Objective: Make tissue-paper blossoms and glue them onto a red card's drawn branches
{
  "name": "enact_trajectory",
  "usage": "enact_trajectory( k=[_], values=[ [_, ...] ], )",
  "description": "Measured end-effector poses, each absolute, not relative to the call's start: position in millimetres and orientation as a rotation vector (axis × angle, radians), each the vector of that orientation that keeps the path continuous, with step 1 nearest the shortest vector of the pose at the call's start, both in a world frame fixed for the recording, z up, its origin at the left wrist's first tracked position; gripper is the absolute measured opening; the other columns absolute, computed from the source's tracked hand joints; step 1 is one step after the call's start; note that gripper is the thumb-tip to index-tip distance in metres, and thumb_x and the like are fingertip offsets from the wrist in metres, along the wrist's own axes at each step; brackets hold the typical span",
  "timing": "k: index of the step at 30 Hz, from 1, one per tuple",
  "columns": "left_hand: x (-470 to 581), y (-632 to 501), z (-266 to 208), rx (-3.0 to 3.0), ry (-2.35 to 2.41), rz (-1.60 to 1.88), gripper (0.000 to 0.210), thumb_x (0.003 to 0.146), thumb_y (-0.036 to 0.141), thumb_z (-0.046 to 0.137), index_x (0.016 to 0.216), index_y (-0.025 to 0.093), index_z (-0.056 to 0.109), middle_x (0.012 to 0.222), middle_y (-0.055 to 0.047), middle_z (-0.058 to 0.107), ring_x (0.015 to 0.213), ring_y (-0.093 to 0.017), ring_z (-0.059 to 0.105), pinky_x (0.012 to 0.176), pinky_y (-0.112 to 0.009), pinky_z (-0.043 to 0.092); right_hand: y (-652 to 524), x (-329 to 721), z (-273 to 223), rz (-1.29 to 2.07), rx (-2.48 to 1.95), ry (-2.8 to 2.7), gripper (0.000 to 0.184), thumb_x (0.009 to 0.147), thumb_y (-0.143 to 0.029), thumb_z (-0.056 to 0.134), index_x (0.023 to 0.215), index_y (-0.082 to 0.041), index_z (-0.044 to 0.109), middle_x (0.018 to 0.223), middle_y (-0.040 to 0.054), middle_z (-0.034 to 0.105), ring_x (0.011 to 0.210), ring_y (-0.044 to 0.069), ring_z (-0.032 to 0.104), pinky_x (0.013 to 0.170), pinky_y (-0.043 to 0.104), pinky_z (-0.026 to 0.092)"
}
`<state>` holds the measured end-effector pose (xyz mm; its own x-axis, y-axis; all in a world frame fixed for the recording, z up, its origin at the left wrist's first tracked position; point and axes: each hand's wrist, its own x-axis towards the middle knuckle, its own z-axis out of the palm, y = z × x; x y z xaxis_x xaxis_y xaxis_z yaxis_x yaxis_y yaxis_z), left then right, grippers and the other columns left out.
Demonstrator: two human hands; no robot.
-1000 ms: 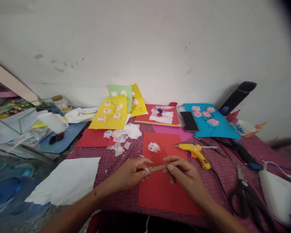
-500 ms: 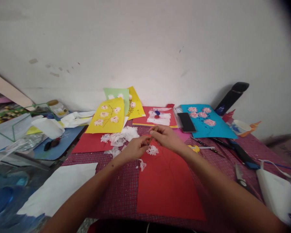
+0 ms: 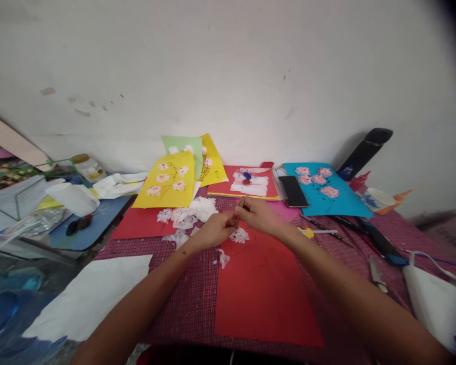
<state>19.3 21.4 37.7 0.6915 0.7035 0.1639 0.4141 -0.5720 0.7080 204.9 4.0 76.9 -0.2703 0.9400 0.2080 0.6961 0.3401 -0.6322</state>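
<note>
My right hand point(image 3: 256, 213) is closed in a pinch around a thin brown stick-like piece point(image 3: 241, 202), whose tip shows above the fingers. Close against it, my left hand point(image 3: 217, 229) has its fingertips pressed together; what they grip is hidden. Both hands are over the top edge of a red sheet of paper point(image 3: 266, 289) with faint curved lines drawn on it. A crumpled white tissue flower point(image 3: 239, 234) lies on that sheet just under the fingers. Beside its left edge is a smaller tissue scrap point(image 3: 223, 258).
Crumpled white tissue point(image 3: 203, 209) lies at the left, near a yellow flower picture point(image 3: 165, 180) and a white sheet point(image 3: 95, 294). Behind are a phone point(image 3: 293, 191) and a blue flower picture point(image 3: 338, 203). A knife point(image 3: 378, 274) and a white box point(image 3: 433, 304) lie at right.
My hands have drawn closer together, and the brown piece now shows less between them. My view has shifted slightly; the papers and tissue lie as before.
</note>
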Motion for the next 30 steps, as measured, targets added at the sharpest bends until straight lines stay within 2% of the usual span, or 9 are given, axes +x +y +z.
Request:
enact_trajectory(
  k=[14,21,30],
  values=[
    [22,24,30,2.258,0.846,0.583,0.01,0.08,0.011,0.049,0.081,0.019,0.056,0.075,0.002,0.063,0.07,-0.013,0.057,0.065,-0.023,0.038,0,205,78,0.532,-1.458,-2.089,0.02,0.089,-0.022,0.048,0.069,-0.019,0.053,0.067,-0.0001,0.06,0.061,0.013,0.05,0.055,0.024,0.028],
    [21,23,26,2.248,0.883,0.578,0.013,0.081,0.012,0.049,0.084,0.018,0.061,0.08,-0.001,0.066,0.073,-0.015,0.059,0.067,-0.025,0.041,-1,200,74,0.484,-1.454,-2.156,0.021,0.09,-0.02,0.047,0.07,-0.019,0.053,0.069,0.0008,0.061,0.062,0.013,0.05,0.054,0.024,0.027],
    [12,21,31,2.299,0.922,0.675,0.015,0.078,0.009,0.046,0.079,0.017,0.058,0.075,-0.001,0.061,0.067,-0.014,0.053,0.06,-0.024,0.035,-9,191,82,0.427,-1.424,-2.275,0.019,0.092,-0.019,0.049,0.076,-0.017,0.058,0.074,0.0038,0.065,0.064,0.013,0.053,0.057,0.025,0.028]
  ],
)
